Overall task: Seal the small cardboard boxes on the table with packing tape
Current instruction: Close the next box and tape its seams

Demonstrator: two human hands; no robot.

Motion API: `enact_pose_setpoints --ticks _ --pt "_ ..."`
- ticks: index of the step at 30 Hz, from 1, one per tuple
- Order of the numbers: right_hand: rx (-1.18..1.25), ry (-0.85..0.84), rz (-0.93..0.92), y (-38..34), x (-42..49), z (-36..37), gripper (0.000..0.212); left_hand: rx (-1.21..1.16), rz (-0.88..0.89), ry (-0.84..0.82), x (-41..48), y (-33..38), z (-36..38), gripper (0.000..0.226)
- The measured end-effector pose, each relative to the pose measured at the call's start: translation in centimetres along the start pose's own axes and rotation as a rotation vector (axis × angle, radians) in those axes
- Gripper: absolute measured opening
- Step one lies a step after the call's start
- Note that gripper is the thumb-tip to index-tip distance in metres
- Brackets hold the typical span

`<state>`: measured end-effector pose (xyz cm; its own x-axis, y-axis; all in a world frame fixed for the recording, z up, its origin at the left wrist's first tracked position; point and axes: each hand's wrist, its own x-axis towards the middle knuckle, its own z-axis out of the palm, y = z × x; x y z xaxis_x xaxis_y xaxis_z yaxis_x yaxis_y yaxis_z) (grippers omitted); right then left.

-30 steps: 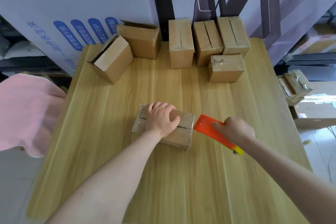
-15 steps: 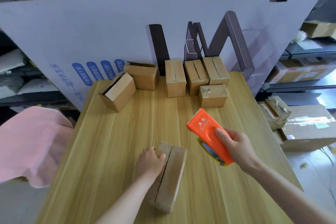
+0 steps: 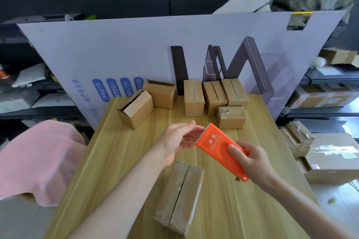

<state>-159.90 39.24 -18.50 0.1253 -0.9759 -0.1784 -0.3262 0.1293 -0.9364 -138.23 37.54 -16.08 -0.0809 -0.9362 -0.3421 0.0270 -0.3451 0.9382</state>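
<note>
Surface: pale wood-grain surface [image 3: 120, 161] in a storeroom, a big printed cardboard sheet [image 3: 136, 48] standing behind it.
Box: small brown cardboard box [image 3: 179, 197] lies near you, seam up — light and easily dented, so steady it by its side walls.
Right hand [image 3: 254, 163]: clenched round the orange plastic tape dispenser [image 3: 219, 151].
Left hand [image 3: 178, 141]: fingers loosely spread at the dispenser's toothed edge — whether they pinch the tape end, you cannot tell.

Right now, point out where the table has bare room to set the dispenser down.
Bare wood lies on the table left of the near box, towards the pink cloth, and right of that box under the right hand holding the dispenser. The far edge is crowded with boxes.
</note>
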Motion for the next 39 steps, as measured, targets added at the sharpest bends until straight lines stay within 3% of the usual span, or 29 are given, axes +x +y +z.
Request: enact_pose_setpoints --ticks 16,23,27,31,33,37,39 --pt "-0.055 0.043 -0.034 -0.3 -0.9 1.0 0.021 0.157 0.072 0.036 -1.2 0.1 -0.1 0.034" --pt "-0.054 0.039 -0.010 0.4 -1.5 1.4 0.025 0.293 0.040 -0.056 -1.7 -1.4 0.7 0.038" --pt "-0.014 0.028 0.001 0.1 -1.6 1.4 0.024 0.060 0.037 0.039 -1.5 -1.4 0.0 0.033" --pt "-0.052 -0.007 -0.032 -0.3 -1.8 1.2 0.022 -0.101 -0.098 0.033 -1.1 -1.1 -0.6 0.023" --pt "-0.093 -0.002 -0.052 -0.4 -1.8 1.3 0.025 -0.078 -0.129 0.067 -1.0 -1.0 -0.6 0.016" --pt "-0.237 0.023 -0.118 -0.4 -1.5 1.7 0.052 0.084 -0.078 0.209 -0.5 -0.9 -0.8 0.006" --pt "-0.287 0.029 -0.121 -0.4 -1.4 1.9 0.048 0.127 -0.055 0.269 -0.1 -1.0 -1.1 0.007"
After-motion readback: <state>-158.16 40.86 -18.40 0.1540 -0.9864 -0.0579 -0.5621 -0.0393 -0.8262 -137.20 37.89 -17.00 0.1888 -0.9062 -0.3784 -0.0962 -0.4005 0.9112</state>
